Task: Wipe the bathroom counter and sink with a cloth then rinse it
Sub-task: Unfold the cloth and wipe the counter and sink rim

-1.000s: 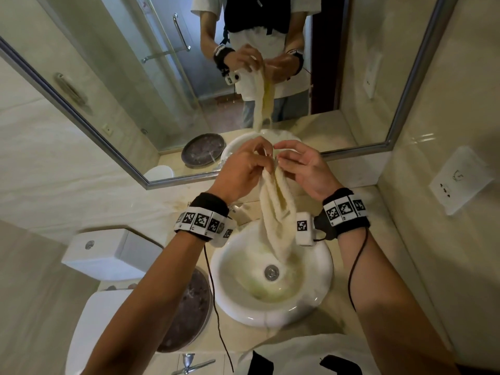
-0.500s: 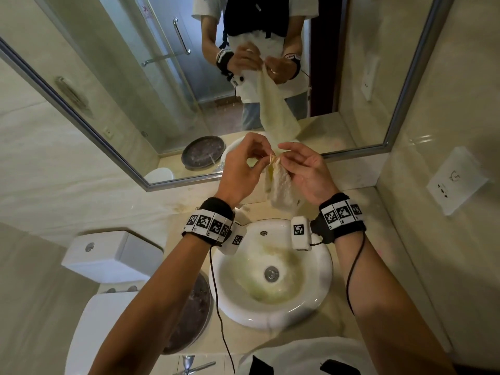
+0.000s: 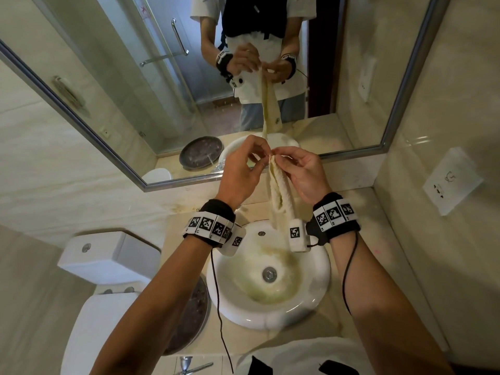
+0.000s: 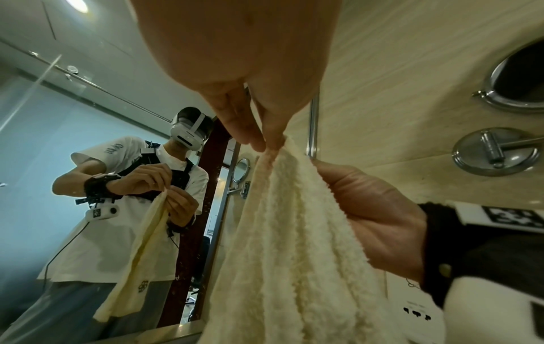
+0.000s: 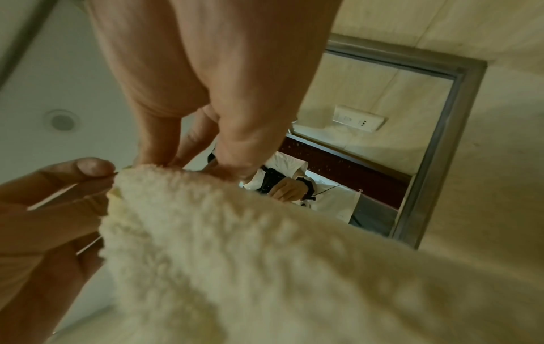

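A cream terry cloth (image 3: 280, 193) hangs in a long fold above the round white sink (image 3: 311, 299), which has yellowish stains around its drain. My left hand (image 3: 243, 169) pinches the cloth's top edge with thumb and fingertips; my right hand (image 3: 300, 169) pinches the same edge right beside it. In the left wrist view the left fingertips (image 4: 265, 137) nip the cloth (image 4: 294, 244) at its top corner. In the right wrist view the right hand's fingers (image 5: 165, 149) hold the cloth (image 5: 235, 244) edge. The cloth's lower end hangs just over the sink's back rim.
The beige counter (image 3: 359, 307) surrounds the sink, with a dark round tray (image 3: 194, 312) at its left end. A white toilet with its tank (image 3: 108, 261) stands further left. The mirror (image 3: 135, 77) is straight ahead, and a wall socket (image 3: 451, 182) is on the right wall.
The cloth was bunched up short between my hands half a second ago; it now hangs down long again. Both hands stay close together at its top edge.
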### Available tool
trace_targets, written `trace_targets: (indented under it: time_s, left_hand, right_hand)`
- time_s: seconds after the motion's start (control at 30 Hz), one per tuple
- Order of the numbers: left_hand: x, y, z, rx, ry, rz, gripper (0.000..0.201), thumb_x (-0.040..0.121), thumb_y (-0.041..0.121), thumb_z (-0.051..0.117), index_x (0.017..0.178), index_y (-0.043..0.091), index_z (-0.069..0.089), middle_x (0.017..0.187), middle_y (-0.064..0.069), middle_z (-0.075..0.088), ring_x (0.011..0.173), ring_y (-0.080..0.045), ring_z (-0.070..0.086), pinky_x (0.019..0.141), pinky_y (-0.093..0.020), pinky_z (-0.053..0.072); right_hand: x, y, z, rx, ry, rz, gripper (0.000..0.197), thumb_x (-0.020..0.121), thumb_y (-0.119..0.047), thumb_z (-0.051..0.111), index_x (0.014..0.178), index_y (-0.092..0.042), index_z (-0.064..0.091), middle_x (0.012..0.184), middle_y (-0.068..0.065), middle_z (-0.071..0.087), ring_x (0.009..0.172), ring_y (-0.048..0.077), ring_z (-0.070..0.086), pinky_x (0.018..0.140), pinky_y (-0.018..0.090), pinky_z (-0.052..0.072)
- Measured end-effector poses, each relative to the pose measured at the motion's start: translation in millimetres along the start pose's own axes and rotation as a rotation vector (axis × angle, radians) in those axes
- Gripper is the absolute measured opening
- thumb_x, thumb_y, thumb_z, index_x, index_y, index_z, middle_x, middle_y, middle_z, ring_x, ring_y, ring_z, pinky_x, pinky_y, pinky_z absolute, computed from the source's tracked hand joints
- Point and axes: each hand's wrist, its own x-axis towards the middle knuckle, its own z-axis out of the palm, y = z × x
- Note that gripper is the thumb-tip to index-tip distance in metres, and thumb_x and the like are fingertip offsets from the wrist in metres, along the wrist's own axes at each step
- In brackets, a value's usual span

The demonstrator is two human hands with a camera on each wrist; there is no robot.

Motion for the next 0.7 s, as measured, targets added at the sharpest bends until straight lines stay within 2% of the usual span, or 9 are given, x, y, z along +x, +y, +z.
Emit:
trace_targets:
  time_s: [0.13,0.23,0.33,0.43,0.57,0.63,0.7]
  left_hand:
    - [-4.0,-1.6,4.0,0.020,0.054,-0.032,0.022,0.084,0.001,0.073,0.100,0.010,0.060,0.094,0.005,0.065,0.083,-0.016,0.061,0.073,-0.021,0.048]
    - [-4.9,-3.4,6.4,0.037,0.105,-0.061,0.031,0.080,0.002,0.077,0.102,0.013,0.058,0.098,0.005,0.062,0.081,-0.017,0.060,0.069,-0.016,0.045]
    - [-6.1,-2.5,9.4,0.049,0.131,-0.105,0.031,0.076,0.001,0.079,0.093,0.013,0.056,0.088,0.002,0.060,0.075,-0.014,0.058,0.064,-0.014,0.041]
    - [-11.0,-2.1,13.7,0.020,0.152,-0.176,0.027,0.077,0.000,0.078,0.088,0.011,0.055,0.080,0.001,0.059,0.070,-0.008,0.055,0.063,-0.013,0.040]
    - [-15.3,-2.5,20.0,-0.019,0.193,-0.228,0.025,0.078,0.003,0.078,0.088,0.008,0.056,0.083,0.002,0.059,0.069,-0.009,0.055,0.064,-0.015,0.043]
    - [-13.9,-1.2,21.0,-0.030,0.212,-0.238,0.026,0.078,0.004,0.079,0.088,0.009,0.056,0.083,0.002,0.059,0.069,-0.011,0.056,0.063,-0.017,0.044]
    - [-10.9,0.9,20.9,-0.019,0.218,-0.240,0.028,0.076,0.007,0.081,0.087,0.010,0.056,0.082,0.003,0.060,0.068,-0.012,0.057,0.062,-0.020,0.047]
  right_hand:
    - [-0.6,1.0,0.1,-0.107,0.021,0.017,0.016,0.091,-0.012,0.072,0.106,-0.007,0.075,0.105,0.012,0.075,0.101,0.024,0.070,0.098,0.040,0.054]
    - [-1.2,0.8,-1.0,-0.190,0.020,0.009,0.015,0.091,-0.017,0.074,0.104,-0.012,0.076,0.103,0.009,0.076,0.100,0.022,0.070,0.095,0.037,0.055]
    - [-0.4,-3.0,-3.7,-0.284,0.026,-0.018,0.006,0.090,-0.015,0.074,0.095,-0.019,0.076,0.092,-0.001,0.076,0.091,0.015,0.071,0.087,0.029,0.055]
    - [0.9,-7.0,-4.8,-0.359,0.023,-0.055,0.007,0.089,-0.011,0.075,0.090,-0.017,0.073,0.087,-0.003,0.075,0.086,0.011,0.071,0.082,0.023,0.055]
    - [1.6,-6.7,-5.3,-0.440,0.020,-0.065,0.006,0.091,-0.015,0.074,0.088,-0.017,0.069,0.089,0.005,0.073,0.086,0.013,0.069,0.085,0.028,0.056]
    - [2.5,-5.3,-6.4,-0.494,0.012,-0.049,0.007,0.093,-0.023,0.071,0.090,-0.018,0.067,0.091,0.003,0.073,0.088,0.013,0.069,0.088,0.033,0.056]
    - [3.1,-5.8,-8.4,-0.518,-0.007,-0.014,0.011,0.096,-0.028,0.068,0.091,-0.019,0.064,0.090,0.002,0.073,0.087,0.015,0.070,0.085,0.035,0.056]
